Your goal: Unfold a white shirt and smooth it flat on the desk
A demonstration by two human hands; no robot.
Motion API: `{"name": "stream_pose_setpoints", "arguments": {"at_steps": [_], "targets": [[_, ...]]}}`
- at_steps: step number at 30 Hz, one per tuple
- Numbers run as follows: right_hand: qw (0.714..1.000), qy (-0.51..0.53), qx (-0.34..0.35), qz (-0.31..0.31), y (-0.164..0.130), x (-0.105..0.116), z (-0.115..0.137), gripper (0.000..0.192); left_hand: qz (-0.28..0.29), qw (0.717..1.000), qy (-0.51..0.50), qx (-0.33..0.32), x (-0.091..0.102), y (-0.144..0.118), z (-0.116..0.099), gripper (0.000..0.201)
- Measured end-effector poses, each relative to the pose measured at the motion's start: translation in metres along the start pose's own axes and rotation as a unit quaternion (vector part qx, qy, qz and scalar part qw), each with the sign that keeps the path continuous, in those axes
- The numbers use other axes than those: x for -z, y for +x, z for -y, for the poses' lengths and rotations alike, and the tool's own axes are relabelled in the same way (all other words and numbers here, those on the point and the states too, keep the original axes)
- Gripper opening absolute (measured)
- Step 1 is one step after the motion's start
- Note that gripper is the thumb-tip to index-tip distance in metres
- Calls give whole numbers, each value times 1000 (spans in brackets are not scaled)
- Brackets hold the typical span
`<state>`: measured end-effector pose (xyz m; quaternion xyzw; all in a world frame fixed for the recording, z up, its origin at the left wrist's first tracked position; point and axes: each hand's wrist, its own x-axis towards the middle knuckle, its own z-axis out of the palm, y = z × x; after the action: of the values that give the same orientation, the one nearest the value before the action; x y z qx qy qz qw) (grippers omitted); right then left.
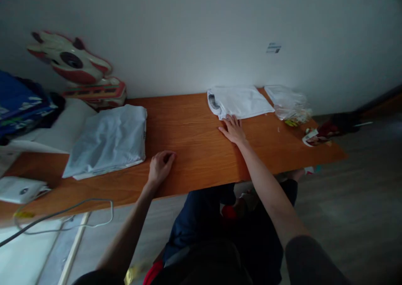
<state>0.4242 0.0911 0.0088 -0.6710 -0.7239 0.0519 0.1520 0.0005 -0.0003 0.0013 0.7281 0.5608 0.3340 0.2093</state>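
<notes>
My left hand (pixel 161 166) rests on the wooden tabletop (pixel 185 138) with its fingers curled in. Nothing shows in it. Just left of it lies a folded light grey-white cloth (pixel 108 140), apart from the hand. My right hand (pixel 234 129) is open and palm down, fingers spread, the fingertips at the near edge of a folded white garment (pixel 243 101). A dark grey patch shows at that garment's left end, perhaps its neck opening.
A clear plastic bag (pixel 290 103) and a dark red, white-ended item (pixel 320 136) lie at the right. At the left stand a cow-shaped toy keyboard (pixel 94 90), a blue bag (pixel 23 105) and a white device (pixel 23 189). A grey cable (pixel 63 209) hangs past the front edge.
</notes>
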Motion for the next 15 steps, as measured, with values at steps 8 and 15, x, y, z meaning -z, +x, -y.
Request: {"name": "stream_pose_setpoints", "arguments": {"at_steps": [8,15], "targets": [[1000,-15,1,-5,5,3,5,77,-9,1000,1,-10,3,-1,-3,27],[987,125,-16,-97,-127,26,46,67,0,1000,-7,-25,6,-4,-4,26]]}}
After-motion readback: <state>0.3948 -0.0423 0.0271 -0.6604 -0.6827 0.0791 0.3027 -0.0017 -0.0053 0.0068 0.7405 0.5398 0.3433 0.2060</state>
